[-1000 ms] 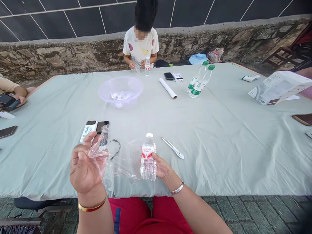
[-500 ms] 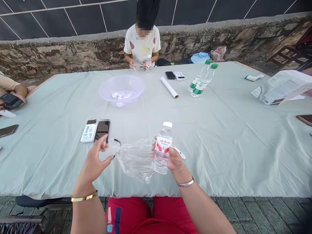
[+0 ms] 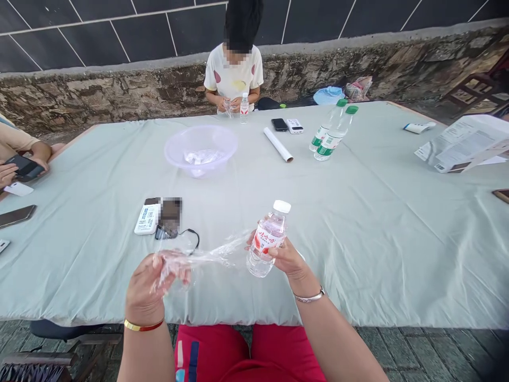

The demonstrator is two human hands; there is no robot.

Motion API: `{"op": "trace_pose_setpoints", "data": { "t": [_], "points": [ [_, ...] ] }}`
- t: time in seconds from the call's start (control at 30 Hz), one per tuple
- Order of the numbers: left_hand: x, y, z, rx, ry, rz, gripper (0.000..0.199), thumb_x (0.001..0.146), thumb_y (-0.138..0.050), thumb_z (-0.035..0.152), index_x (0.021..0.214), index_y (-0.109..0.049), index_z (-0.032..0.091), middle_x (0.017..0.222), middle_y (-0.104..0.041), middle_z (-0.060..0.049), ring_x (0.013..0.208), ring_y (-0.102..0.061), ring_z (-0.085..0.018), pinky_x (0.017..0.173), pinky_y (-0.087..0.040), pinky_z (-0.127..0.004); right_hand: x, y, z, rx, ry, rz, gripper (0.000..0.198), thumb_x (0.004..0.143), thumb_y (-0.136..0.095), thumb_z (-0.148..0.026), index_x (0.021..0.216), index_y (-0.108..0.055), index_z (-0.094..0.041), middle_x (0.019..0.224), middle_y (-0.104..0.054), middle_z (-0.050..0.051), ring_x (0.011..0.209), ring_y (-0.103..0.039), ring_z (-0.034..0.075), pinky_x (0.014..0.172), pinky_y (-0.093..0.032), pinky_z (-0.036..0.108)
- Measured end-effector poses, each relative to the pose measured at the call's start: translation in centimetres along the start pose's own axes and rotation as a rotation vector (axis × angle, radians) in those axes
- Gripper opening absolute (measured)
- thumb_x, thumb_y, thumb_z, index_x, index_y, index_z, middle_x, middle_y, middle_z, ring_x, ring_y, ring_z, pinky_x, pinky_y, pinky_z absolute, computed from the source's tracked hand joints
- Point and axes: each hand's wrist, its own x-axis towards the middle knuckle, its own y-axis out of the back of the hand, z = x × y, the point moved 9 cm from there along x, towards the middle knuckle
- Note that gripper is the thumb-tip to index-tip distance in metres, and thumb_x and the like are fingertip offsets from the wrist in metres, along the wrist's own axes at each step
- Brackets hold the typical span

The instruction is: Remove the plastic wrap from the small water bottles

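My right hand (image 3: 287, 258) is wrapped round a small water bottle (image 3: 267, 240) with a white cap and a red-and-white label; the bottle tilts slightly right. A crumpled clear plastic bag (image 3: 218, 254) stretches from behind the bottle to my left hand (image 3: 153, 281), whose fingers are closed on its gathered end. Just beyond my left hand lie a dark phone (image 3: 170, 218) with a black cord (image 3: 195, 237) and a white device (image 3: 147, 217). A white object lies partly hidden behind my right hand.
A translucent purple basin (image 3: 170, 151) with crumpled plastic stands further back. A white roll (image 3: 278, 145) and two green-capped bottles (image 3: 329, 139) are to its right. A person (image 3: 234, 71) sits opposite; another's hands (image 3: 27, 167) hold a device at left. An opened carton (image 3: 463, 143) stands at right.
My left hand has moved down and closed round the bag's end, its thumb and fingers no longer spread. The bag is drawn narrower, and the bottle has tilted to the right.
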Motion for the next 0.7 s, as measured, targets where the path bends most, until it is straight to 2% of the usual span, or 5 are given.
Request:
{"op": "trace_pose_setpoints", "data": {
  "t": [0.2, 0.37, 0.57, 0.63, 0.7],
  "points": [
    [3.2, -2.1, -2.5, 0.036, -0.106, 0.302, 0.013, 0.068, -0.078, 0.025, 0.066, -0.069, 0.017, 0.081, -0.069, -0.008, 0.085, -0.064, -0.023, 0.071, -0.051, -0.03, -0.1, -3.3, -0.4, -0.087, 0.013, -0.117, 0.055, 0.06, -0.083, -0.031, 0.107, -0.056, -0.023, 0.095, -0.065, 0.005, 0.089, -0.062, 0.022, 0.082, -0.048, 0.04],
    [3.8, -4.0, -5.9, 0.334, 0.097, 0.105, 0.029, 0.068, -0.076, 0.009, 0.047, -0.057, 0.017, 0.053, -0.051, 0.0, 0.06, -0.051, -0.012, 0.061, -0.04, -0.019, -0.3, -5.7, -2.9, -0.093, 0.048, -0.259, 0.061, 0.057, -0.083, -0.035, 0.11, -0.055, -0.025, 0.105, -0.06, 0.006, 0.1, -0.058, 0.025, 0.085, -0.048, 0.043],
    [1.6, -5.6, -8.9, 0.096, 0.355, -0.203, 0.043, 0.071, -0.07, 0.054, 0.056, -0.061, 0.015, 0.051, -0.051, -0.003, 0.046, -0.049, -0.015, 0.046, -0.037, -0.028, 0.9, -4.3, -3.7, -0.074, 0.084, -0.151, 0.062, 0.055, -0.084, -0.036, 0.109, -0.054, -0.025, 0.105, -0.058, 0.007, 0.102, -0.056, 0.025, 0.087, -0.049, 0.047],
    [1.9, -6.3, -9.1, -0.053, 0.317, -0.164, 0.046, 0.062, -0.075, 0.058, 0.063, -0.064, 0.013, 0.056, -0.056, -0.004, 0.046, -0.052, -0.015, 0.044, -0.039, -0.028, 1.1, -4.4, -3.3, -0.024, 0.094, -0.13, 0.061, 0.056, -0.084, -0.036, 0.109, -0.054, -0.026, 0.107, -0.058, 0.006, 0.104, -0.056, 0.025, 0.087, -0.05, 0.047],
    [2.4, -5.9, -9.3, -0.176, 0.255, 0.03, 0.037, 0.061, -0.08, 0.046, 0.068, -0.065, 0.013, 0.062, -0.059, -0.003, 0.05, -0.054, -0.014, 0.047, -0.043, -0.026, 1.1, -4.7, -2.7, -0.008, 0.09, -0.095, 0.061, 0.057, -0.083, -0.035, 0.11, -0.054, -0.027, 0.109, -0.058, 0.006, 0.105, -0.056, 0.025, 0.088, -0.049, 0.047]
  ]
}}
